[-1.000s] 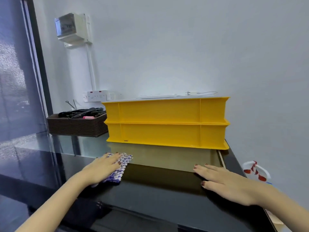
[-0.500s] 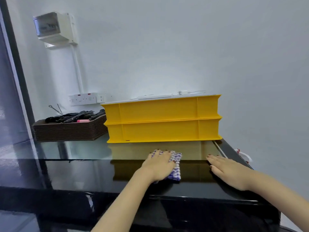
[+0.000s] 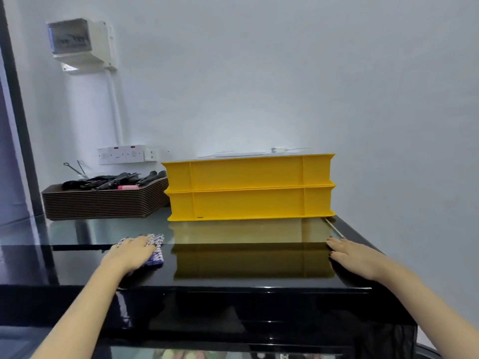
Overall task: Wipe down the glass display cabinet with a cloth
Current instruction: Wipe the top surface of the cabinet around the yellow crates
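At the far left of the glass top of the cabinet (image 3: 246, 257) I see a stack of brown trays (image 3: 103, 203), with dark tools (image 3: 114, 178) and a pink item (image 3: 128, 187) lying in the uppermost one. Nearer me, my left hand (image 3: 129, 253) lies flat on the checked cloth (image 3: 157, 256). Its fingers are straight and close together, pressing the cloth onto the glass rather than gripping it. The cloth sits left of centre on the top, in front of the left corner of the yellow crates (image 3: 248, 187), two of them stacked by the wall (image 3: 259, 86). Further right, my right hand (image 3: 355, 257) rests palm down near the right edge of the top, fingers slightly spread and holding nothing; I take it as a brace.

I judge the wipe to be partway along the top. The front strip between my hands is glossy and mirrors the crates cleanly, but gloss alone does not tell me which parts have been wiped. What looks left is the glass under the crates and trays, which cannot be reached without shifting them, and the front and side panes, which the cloth is not touching.

Most of the cloth is under my palm, so I cannot tell how it is folded. The cabinet front is cut off at the bottom edge, its contents are only a blur, and its left end runs out of view.
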The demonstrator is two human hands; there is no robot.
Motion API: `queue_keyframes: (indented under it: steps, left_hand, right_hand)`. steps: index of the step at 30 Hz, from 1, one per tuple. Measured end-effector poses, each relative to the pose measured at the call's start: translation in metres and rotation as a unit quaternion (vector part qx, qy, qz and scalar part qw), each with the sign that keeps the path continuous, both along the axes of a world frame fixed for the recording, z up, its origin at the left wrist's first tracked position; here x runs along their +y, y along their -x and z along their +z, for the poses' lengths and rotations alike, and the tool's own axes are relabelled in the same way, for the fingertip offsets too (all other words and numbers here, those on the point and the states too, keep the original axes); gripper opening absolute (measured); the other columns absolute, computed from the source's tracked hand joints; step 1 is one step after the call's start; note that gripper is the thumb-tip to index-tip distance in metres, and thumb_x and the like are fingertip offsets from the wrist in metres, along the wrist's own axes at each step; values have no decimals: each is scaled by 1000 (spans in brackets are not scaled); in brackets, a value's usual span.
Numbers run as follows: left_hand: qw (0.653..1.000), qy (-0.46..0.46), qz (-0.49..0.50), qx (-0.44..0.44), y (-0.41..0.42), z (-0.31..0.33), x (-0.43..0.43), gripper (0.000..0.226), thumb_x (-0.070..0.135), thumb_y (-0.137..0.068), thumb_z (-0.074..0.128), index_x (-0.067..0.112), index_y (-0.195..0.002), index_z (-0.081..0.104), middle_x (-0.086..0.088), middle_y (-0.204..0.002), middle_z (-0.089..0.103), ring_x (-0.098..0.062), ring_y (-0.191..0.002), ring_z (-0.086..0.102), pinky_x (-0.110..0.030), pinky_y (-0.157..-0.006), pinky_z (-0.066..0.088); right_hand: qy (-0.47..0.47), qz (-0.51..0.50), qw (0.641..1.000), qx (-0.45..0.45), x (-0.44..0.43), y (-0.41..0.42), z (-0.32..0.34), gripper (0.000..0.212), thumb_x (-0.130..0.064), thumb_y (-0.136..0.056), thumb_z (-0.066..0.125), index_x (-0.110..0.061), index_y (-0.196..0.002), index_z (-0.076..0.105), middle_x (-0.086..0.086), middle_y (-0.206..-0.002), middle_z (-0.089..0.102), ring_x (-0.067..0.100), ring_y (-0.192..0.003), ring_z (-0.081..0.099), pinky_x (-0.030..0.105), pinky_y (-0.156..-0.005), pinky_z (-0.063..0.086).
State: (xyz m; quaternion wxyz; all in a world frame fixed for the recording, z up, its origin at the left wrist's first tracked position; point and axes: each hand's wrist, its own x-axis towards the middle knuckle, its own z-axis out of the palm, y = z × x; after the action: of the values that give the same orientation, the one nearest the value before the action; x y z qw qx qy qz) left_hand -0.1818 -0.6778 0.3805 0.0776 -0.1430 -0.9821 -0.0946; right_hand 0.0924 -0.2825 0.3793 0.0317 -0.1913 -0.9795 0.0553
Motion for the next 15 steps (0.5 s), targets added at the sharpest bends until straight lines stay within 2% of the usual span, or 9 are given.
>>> queue_keyframes:
  steps: [3, 8, 11, 15]
  left_hand:
    - [999, -2, -37, 7, -21, 2, 58, 52, 36, -95, 26, 20, -144, 33, -11, -148, 37, -28, -134, 35, -40, -108, 29]
    - [972, 1, -234, -1, -120, 3, 191, 54, 34, -95, 25, 19, -147, 27, -6, -152, 31, -25, -138, 28, -40, -111, 22]
    - [961, -3, -277, 5, -146, -1, 194, 55, 39, -95, 24, 24, -148, 23, -2, -154, 27, -21, -140, 23, -37, -111, 19]
    - [964, 10, -264, 26, -102, -11, 131, 54, 42, -95, 25, 31, -148, 23, 6, -154, 27, -15, -139, 25, -38, -110, 21]
  right_hand:
    - [-13, -4, 1000, -19, -1, -1, 0, 50, -30, -103, 22, -17, -151, 12, -1, -159, 5, 17, -146, 4, 35, -118, 13]
    - [6, -18, 1000, -10, -8, -6, 3, 52, -36, -103, 22, -20, -151, 11, -4, -159, 6, 15, -146, 5, 35, -118, 10]
    - [-3, -20, 1000, -11, -10, -8, 3, 52, -38, -103, 21, -21, -151, 12, -4, -159, 7, 15, -146, 7, 35, -118, 11]
    - [-8, -17, 1000, -4, -12, -9, 2, 53, -40, -102, 19, -22, -151, 14, -5, -159, 10, 15, -146, 9, 36, -118, 12]
